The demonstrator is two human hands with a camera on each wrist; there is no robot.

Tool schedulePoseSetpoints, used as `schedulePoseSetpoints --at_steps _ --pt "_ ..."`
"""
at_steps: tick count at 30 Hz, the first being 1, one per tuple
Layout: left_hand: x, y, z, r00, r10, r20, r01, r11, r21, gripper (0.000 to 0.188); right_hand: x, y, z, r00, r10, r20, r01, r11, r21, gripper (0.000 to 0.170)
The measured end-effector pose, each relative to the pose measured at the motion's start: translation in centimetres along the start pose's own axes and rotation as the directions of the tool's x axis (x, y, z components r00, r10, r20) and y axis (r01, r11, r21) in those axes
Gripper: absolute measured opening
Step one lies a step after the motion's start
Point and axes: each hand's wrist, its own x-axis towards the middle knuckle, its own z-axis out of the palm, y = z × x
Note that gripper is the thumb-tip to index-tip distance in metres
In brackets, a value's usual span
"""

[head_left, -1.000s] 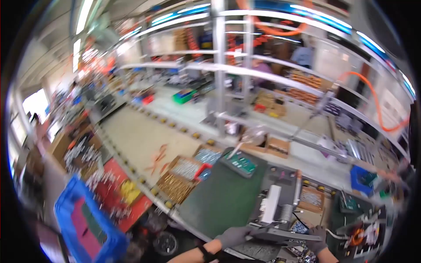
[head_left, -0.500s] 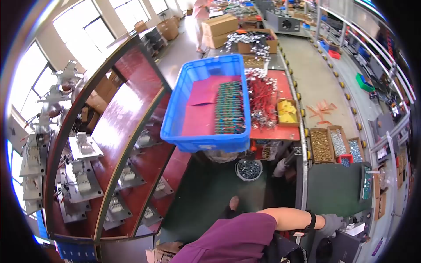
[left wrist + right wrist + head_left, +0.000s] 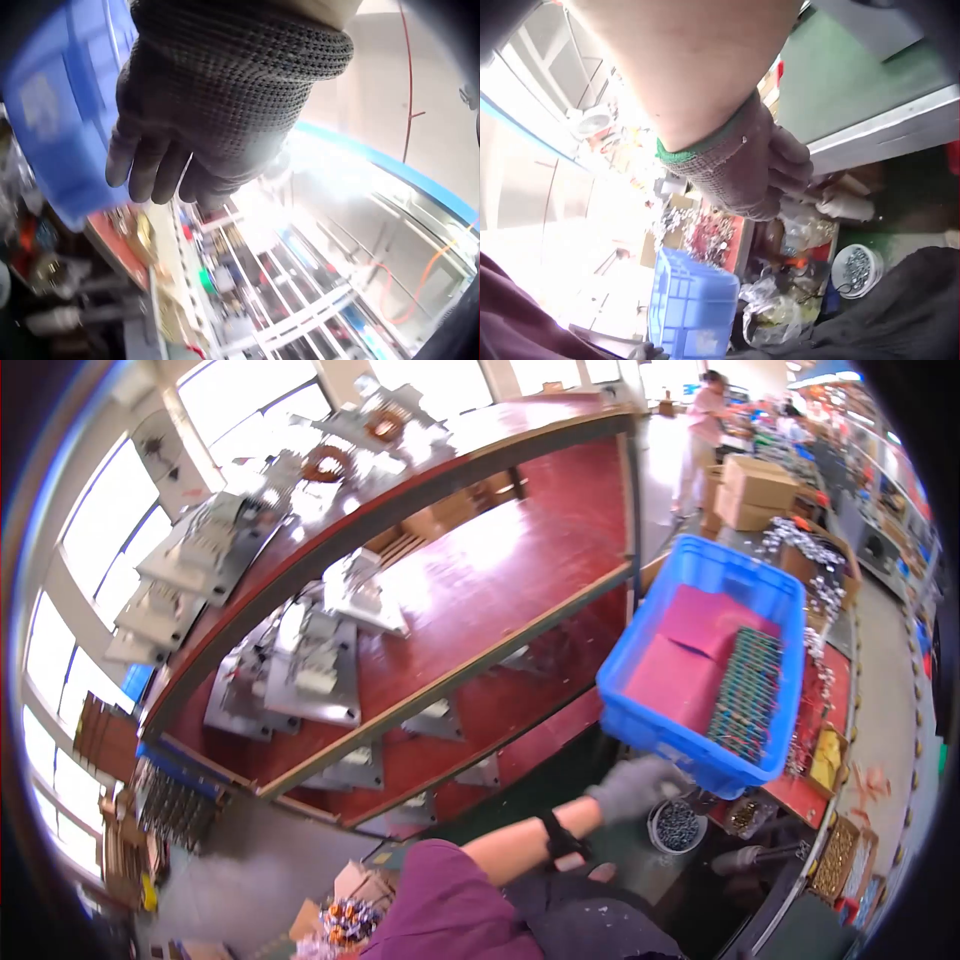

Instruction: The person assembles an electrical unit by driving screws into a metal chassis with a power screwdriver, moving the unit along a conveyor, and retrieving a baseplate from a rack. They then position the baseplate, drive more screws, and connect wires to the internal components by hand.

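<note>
My gloved left hand (image 3: 640,795) reaches out near the lower side of a blue plastic crate (image 3: 655,735). In the left wrist view the left fingers (image 3: 142,165) hang loosely bent with nothing in them, beside the crate. Inside the crate are pink sheets (image 3: 665,675) and a row of green circuit boards (image 3: 745,690) standing on edge. My gloved right hand (image 3: 754,169) shows only in the right wrist view. Its fingers are loosely bent and no held thing shows; the crate stands farther off, beyond it.
A red-shelved rack (image 3: 560,520) bearing metal plates with white parts (image 3: 310,670) stands to the left. A bucket of small metal parts (image 3: 677,827) sits below the crate. Boxes of fasteners (image 3: 832,860) lie at the right, and a person (image 3: 703,435) stands far back.
The view has swung left from the bench to the rack and crate. Both hands were at a grey metal unit on the bench; the left hand has left it and moved toward the crate.
</note>
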Motion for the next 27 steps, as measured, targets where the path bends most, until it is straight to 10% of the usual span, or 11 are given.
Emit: schedulePoseSetpoints --at_steps 5,7,10,12,16,19,20,22,23,27 --pt "-9.3 -9.9 -14.4 0.709 -0.185 -0.681 0.337 0.936 0.097 0.021 7.9 -8.5 -1.5 0.856 -0.514 -0.053 0.516 0.855 0.048 0.028" --pt "-12.6 -11.9 -20.0 0.522 -0.166 -0.837 0.345 0.938 0.029 0.023 10.6 -12.0 -1.5 0.661 -0.750 0.035 0.749 0.662 0.043 0.028" --pt "-15.3 -11.0 -29.9 0.314 -0.039 -0.949 0.457 0.882 0.115 0.030 11.5 -18.0 -1.8 0.720 -0.680 0.141 0.689 0.725 -0.019 0.029" --pt "-15.7 -12.4 -36.3 0.093 -0.295 -0.951 0.644 0.746 -0.168 0.043 11.3 -21.1 -1.4 0.710 -0.692 0.130 0.698 0.716 -0.004 0.029" --pt "-14.7 -22.4 -43.8 0.074 -0.272 -0.959 0.529 0.826 -0.194 0.064 14.0 -25.9 1.5 0.669 -0.734 0.119 0.739 0.674 0.008 0.031" --pt "-11.0 -26.2 -46.1 -0.137 -0.356 -0.924 0.465 0.801 -0.377 0.087 15.8 -30.2 3.8 0.705 -0.700 0.115 0.698 0.714 0.062 0.033" --pt "-10.6 -30.8 -47.7 -0.181 -0.355 -0.917 0.443 0.803 -0.398 0.068 16.4 -31.3 4.3 0.709 -0.693 0.130 0.683 0.720 0.118 0.034" --pt "-9.5 -35.2 -48.6 0.000 -0.400 -0.917 -0.067 0.914 -0.399 0.039 16.7 -33.5 4.2 0.699 -0.707 0.109 0.685 0.706 0.178 0.036" --pt "-8.6 -32.7 -47.9 -0.029 -0.453 -0.891 -0.211 0.874 -0.438 0.022 17.0 -34.3 4.4 0.725 -0.678 0.121 0.663 0.735 0.142 0.036" --pt "-5.8 -39.9 -49.4 0.067 -0.287 -0.956 -0.519 0.808 -0.279 0.015 18.8 -35.1 6.2 0.764 -0.641 0.074 0.623 0.762 0.175 0.030"
